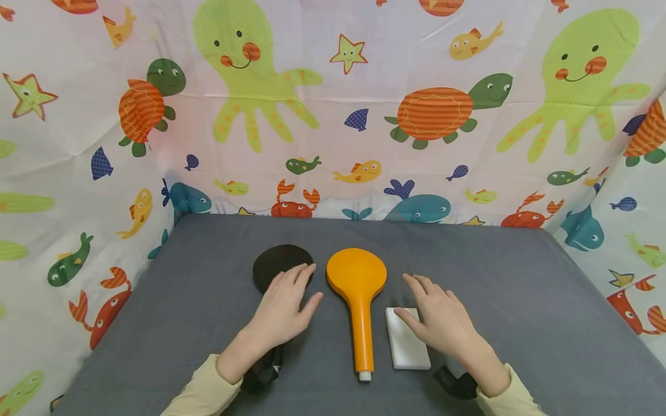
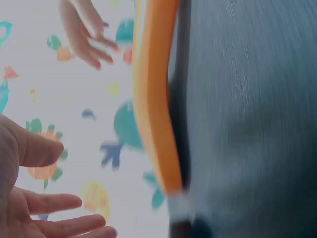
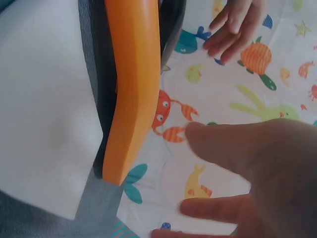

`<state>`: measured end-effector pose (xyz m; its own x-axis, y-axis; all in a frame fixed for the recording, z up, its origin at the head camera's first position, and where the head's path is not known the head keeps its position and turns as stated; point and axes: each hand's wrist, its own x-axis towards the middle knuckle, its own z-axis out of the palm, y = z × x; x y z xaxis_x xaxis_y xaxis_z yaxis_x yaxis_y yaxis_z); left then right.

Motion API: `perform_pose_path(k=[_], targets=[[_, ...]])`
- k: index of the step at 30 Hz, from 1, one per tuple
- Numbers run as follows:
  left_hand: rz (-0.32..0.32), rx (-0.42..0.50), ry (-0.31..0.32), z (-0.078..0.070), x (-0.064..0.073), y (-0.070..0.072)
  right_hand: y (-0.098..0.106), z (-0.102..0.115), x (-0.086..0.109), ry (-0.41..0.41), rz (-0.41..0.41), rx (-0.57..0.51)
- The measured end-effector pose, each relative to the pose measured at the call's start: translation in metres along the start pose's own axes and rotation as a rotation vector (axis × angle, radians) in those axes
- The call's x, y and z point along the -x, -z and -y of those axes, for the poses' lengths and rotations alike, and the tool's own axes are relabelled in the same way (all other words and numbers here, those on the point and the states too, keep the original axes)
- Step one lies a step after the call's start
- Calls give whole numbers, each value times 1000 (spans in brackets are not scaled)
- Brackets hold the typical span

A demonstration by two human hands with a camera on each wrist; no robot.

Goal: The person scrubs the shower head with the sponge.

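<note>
Left hand (image 1: 283,312) and right hand (image 1: 447,320) extend empty fingers; lowering the right might nudge the smooth white oblong block (image 1: 409,345) at its eight o'clock.

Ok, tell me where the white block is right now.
In the head view, the white block lies on the grey tabletop, just right of the orange paddle, its upper right part overlapped in view by the right hand.
</note>
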<state>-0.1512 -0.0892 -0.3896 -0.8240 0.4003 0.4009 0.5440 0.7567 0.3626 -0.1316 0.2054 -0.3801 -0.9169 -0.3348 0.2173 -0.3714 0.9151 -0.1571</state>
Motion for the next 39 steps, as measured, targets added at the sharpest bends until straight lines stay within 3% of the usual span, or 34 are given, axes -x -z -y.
perform_pose_path(k=[3,6,13,16,22,28,32,35,39], targets=[[63,103,-2,-13,-2,-11,0,4,3,-28,83,24],[154,242,45,-23,-4,-23,-1,8,5,-64,177,42],[376,575,269,-39,-9,-52,-10,13,8,-159,346,17],[382,651,372,-45,-11,-63,-16,16,9,-175,360,-9],[318,697,489,-49,-16,-73,-25,22,10,-203,366,-52],[335,822,605,-51,-19,-72,-27,23,11,-213,352,-59],[328,937,646,-49,-19,-72,-24,23,11,-210,316,-87],[327,997,649,-46,-18,-72,-17,22,9,-207,224,-93],[307,1027,625,-45,-15,-68,-2,21,5,-155,-2,-73]])
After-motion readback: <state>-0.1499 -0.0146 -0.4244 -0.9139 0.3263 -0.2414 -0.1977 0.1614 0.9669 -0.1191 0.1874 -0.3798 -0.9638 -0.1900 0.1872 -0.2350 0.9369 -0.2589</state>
